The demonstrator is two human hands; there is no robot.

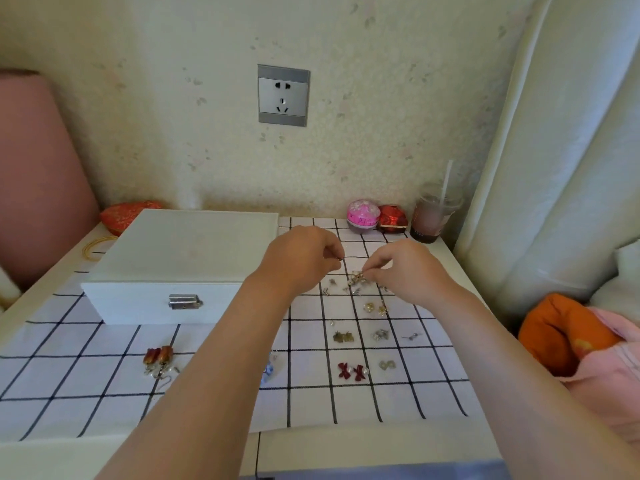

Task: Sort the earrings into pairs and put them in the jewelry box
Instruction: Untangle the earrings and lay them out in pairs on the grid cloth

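A white jewelry box (173, 258) with a metal clasp stands closed on the left of the checked cloth. My left hand (301, 254) hovers right of the box and pinches a tiny dark earring at its fingertips. My right hand (405, 268) pinches a small gold earring in the loose pile of earrings (353, 284). Nearer me lie paired earrings: red bows (352, 371), bronze ones (343, 337), silver ones (380, 335), gold ones (374, 308) and red-brown drops (158, 356). A blue earring (268, 370) peeks out beside my left forearm.
At the back by the wall stand a pink round case (363, 216), a red pouch (393, 219) and a plastic cup with a straw (431, 216). A red embroidered pouch (126, 213) and a gold bangle (97, 245) lie behind the box. Orange and pink fabric (571, 337) sits to the right.
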